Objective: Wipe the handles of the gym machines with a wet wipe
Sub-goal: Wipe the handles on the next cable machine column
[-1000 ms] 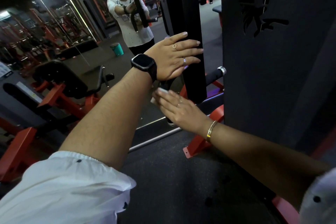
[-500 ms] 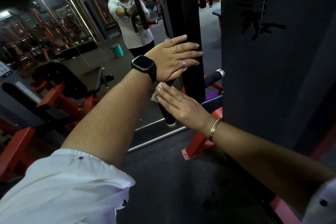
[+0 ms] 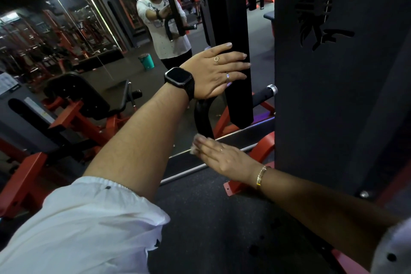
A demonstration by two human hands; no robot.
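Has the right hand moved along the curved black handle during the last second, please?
Yes. The right hand has slid down the curved black handle, away from the left hand braced on the upright.

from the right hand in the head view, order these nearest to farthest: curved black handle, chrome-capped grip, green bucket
1. Curved black handle: just above the right hand's fingertips.
2. Chrome-capped grip: up and to the right, beside the dark panel.
3. Green bucket: far off in the mirror, upper left.

Black curved handle [image 3: 202, 118] hanging upright, white wet wipe [image 3: 194, 148] at its lower end
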